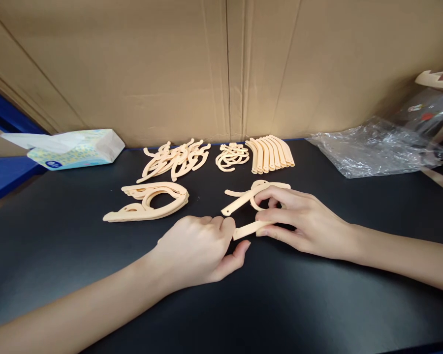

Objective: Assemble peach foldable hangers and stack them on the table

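My right hand (299,221) pinches a flat, beige plastic hanger arm (249,229) between thumb and fingers. Its left end meets the curled fingers of my left hand (197,248), whose thumb sticks out to the right. What those fingers close around is hidden; a small pale tip shows at the hand's back edge. Just beyond, under my right fingertips, lies another hanger arm (238,202) with a hole at its end. A hanger hook piece (258,186) is partly covered by it. On the left rest folded beige hangers (143,214).
At the back lie a pile of curved hanger parts (175,160), a heap of hooks (232,156) and a row of hanger arms (269,155). A tissue pack (81,150) is at left, a clear plastic bag (372,150) at right. Cardboard (162,69) walls the back edge.
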Demonstrator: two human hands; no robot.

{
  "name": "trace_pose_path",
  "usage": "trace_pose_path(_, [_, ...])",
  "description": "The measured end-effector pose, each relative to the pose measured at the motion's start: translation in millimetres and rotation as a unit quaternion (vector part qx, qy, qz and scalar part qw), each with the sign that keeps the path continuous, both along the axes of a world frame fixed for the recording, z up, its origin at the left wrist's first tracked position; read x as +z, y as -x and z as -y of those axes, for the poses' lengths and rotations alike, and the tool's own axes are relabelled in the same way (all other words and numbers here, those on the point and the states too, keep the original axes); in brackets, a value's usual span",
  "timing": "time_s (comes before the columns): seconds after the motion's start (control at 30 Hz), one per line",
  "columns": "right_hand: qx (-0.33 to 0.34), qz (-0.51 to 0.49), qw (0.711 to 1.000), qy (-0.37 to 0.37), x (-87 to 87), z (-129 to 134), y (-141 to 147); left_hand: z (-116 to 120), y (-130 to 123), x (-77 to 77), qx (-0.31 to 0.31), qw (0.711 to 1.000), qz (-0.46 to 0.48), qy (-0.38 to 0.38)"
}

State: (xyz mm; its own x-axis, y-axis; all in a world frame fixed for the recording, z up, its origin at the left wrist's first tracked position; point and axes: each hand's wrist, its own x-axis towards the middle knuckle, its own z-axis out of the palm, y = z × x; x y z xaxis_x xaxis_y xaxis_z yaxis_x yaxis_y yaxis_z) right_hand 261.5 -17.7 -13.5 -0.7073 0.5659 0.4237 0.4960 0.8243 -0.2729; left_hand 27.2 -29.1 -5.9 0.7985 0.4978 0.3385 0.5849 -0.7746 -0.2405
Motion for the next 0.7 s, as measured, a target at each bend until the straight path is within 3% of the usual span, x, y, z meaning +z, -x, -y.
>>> trace_pose_path(0.37, [0.022,-0.001,0.999,-0.026,-0.3,0.9,-1.2,-5.7,5.2,-0.1,-0.047,0.996,0.005,0.080])
trace_pose_path(0.7, [-0.019,-0.029,0.999,-0.010,3.7,0.9,-0.7,-4.8,6.7,1.1,-0.086,0.993,0.011,0.080])
